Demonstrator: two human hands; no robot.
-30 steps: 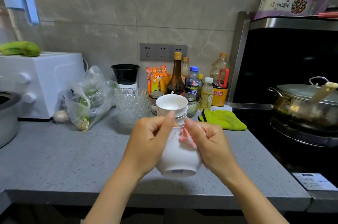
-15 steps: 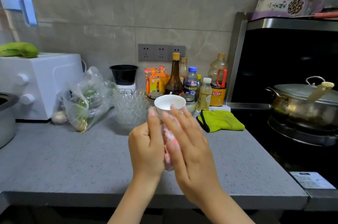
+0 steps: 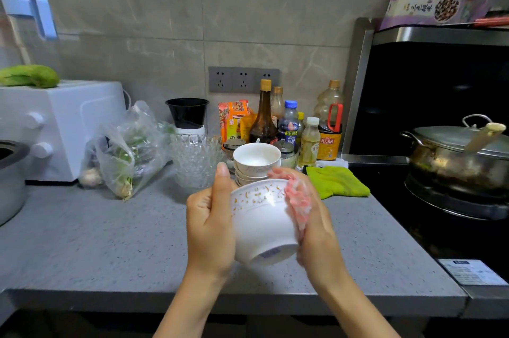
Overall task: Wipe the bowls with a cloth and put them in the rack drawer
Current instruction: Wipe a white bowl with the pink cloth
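Two hands are seen, the left hand (image 3: 210,223) and the right hand (image 3: 316,230). One white bowl (image 3: 261,223) and one pink cloth (image 3: 298,204) are held. One stack of bowls (image 3: 256,164) is counted behind; its number cannot be told. One glass bowl (image 3: 195,162), one green cloth (image 3: 337,182), one pot (image 3: 457,158), one vegetable bag (image 3: 129,151) and about seven bottles (image 3: 264,117) are seen.

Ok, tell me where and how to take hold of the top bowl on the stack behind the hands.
Pinch the top bowl by its rim from above, probably at the near-left edge. It sits upright and nested in the stack of bowls, so its sides are mostly buried and only the rim stands free. Bottles crowd the back and a glass bowl stands on the left, so come down from above.
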